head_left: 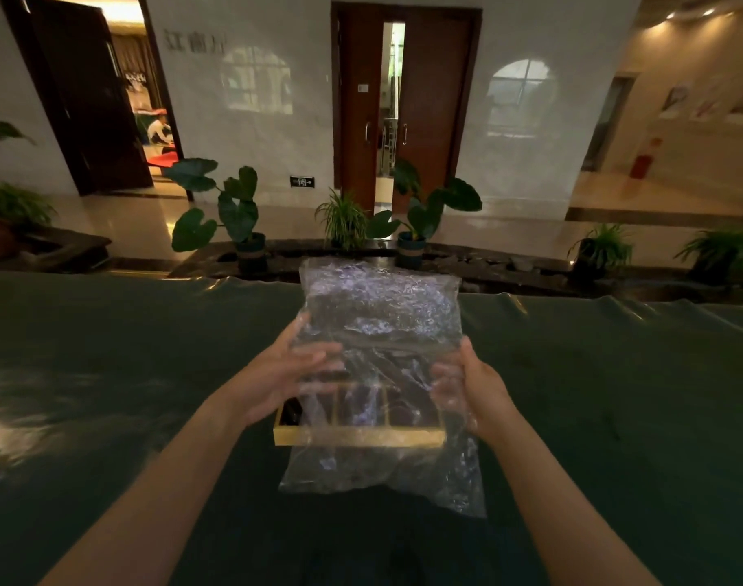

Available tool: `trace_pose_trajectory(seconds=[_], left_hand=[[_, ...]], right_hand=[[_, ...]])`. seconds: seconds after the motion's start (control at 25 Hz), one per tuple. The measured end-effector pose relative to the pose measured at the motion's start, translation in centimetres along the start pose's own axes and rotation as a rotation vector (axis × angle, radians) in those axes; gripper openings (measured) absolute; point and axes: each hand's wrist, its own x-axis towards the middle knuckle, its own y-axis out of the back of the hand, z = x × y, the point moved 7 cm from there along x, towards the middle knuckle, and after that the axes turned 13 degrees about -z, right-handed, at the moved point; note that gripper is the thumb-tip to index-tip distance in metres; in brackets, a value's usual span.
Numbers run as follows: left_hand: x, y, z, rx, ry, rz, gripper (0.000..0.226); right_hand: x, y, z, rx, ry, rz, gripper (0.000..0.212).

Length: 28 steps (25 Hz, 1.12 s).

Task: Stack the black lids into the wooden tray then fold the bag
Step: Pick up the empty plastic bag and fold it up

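Note:
A crinkled clear plastic bag (382,315) is held up over the table, draped across a wooden tray (361,436) with dividers. My left hand (285,374) grips the bag's left side and my right hand (475,391) grips its right side, both partly seen through the plastic. Dark lids (292,412) show in the tray's left compartment; more dark shapes in the other compartments are blurred by the film. The bag's lower end hangs below the tray's front edge.
A dark green shiny cloth (107,374) covers the table. Beyond its far edge stand potted plants (238,217) along a dark stone border, then a white wall with a brown double door (403,107).

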Motion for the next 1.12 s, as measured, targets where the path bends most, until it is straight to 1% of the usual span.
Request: trace_pose_trajectory(seconds=[0.08, 0.16, 0.24, 0.28, 0.32, 0.4, 0.44, 0.48, 0.52, 0.56, 0.6, 0.64, 0.72, 0.76, 0.8, 0.84, 0.92, 0.96, 1.0, 1.08, 1.12], left_hand=[[0.1, 0.5, 0.6, 0.062, -0.018, 0.051, 0.083], [0.4, 0.7, 1.2, 0.126, -0.045, 0.076, 0.081], [0.5, 0.5, 1.6, 0.125, -0.092, 0.051, 0.080], [0.5, 0.2, 1.8, 0.125, -0.111, 0.034, 0.078], [0.3, 0.2, 1.9, 0.113, -0.132, 0.026, 0.072], [0.2, 0.0, 1.9, 0.044, -0.176, 0.042, 0.052], [0.1, 0.0, 1.8, 0.056, -0.169, 0.091, 0.039], [0.0, 0.0, 2.1, 0.166, -0.135, 0.181, 0.026], [-0.3, 0.4, 2.5, 0.327, -0.092, 0.304, 0.017], [-0.7, 0.8, 3.1, 0.437, -0.067, 0.405, 0.018], [-0.8, 1.2, 3.8, 0.451, -0.082, 0.454, 0.022], [-0.8, 1.4, 4.6, 0.411, -0.149, 0.457, 0.025], [-0.9, 1.4, 5.6, 0.249, -0.292, 0.342, 0.027], [-1.0, 1.0, 6.1, 0.217, -0.347, 0.273, 0.027], [-1.0, 0.6, 6.5, 0.250, -0.375, 0.233, 0.025], [-1.1, 0.4, 6.6, 0.295, -0.379, 0.221, 0.023], [-0.9, 0.6, 6.4, 0.351, -0.350, 0.254, 0.016], [-0.7, 0.8, 6.1, 0.278, -0.333, 0.245, 0.014], [-0.4, 1.1, 5.5, 0.125, -0.327, 0.212, 0.022], [0.0, 1.0, 4.2, -0.342, -0.321, 0.088, 0.043], [0.1, 0.6, 3.6, -0.468, -0.269, 0.039, 0.052]], right_hand=[[0.1, -0.4, -0.5, -0.014, 0.037, -0.196, 0.041], [0.2, -0.1, -0.9, 0.011, 0.094, -0.316, 0.040], [0.3, 0.6, -1.5, 0.065, 0.171, -0.320, 0.045], [0.4, 0.9, -1.7, 0.104, 0.195, -0.302, 0.043], [0.4, 1.1, -1.7, 0.155, 0.207, -0.284, 0.037], [0.4, 1.5, -1.5, 0.264, 0.212, -0.228, 0.023], [0.4, 1.8, -1.4, 0.303, 0.211, -0.201, 0.018], [0.5, 1.9, -1.3, 0.331, 0.206, -0.197, 0.016], [0.5, 1.9, -1.3, 0.353, 0.193, -0.200, 0.016], [0.5, 1.8, -1.3, 0.363, 0.172, -0.215, 0.016], [0.4, 1.5, -1.6, 0.361, 0.140, -0.252, 0.015], [0.3, 1.0, -1.8, 0.352, 0.103, -0.308, 0.026], [-0.2, -0.5, -2.2, 0.295, 0.007, -0.432, 0.063], [-0.6, -1.2, -2.3, 0.221, -0.031, -0.479, 0.070], [-0.7, -1.6, -2.3, 0.126, -0.045, -0.496, 0.066], [-0.8, -1.9, -2.5, 0.037, -0.035, -0.482, 0.058], [-0.7, -1.8, -2.8, -0.014, -0.005, -0.400, 0.047], [-0.6, -1.6, -2.9, 0.016, 0.010, -0.367, 0.045], [-0.5, -1.3, -3.0, 0.060, 0.034, -0.342, 0.045], [-0.4, -0.8, -3.4, 0.144, 0.084, -0.283, 0.048], [-0.3, -0.6, -3.5, 0.163, 0.104, -0.248, 0.048]])
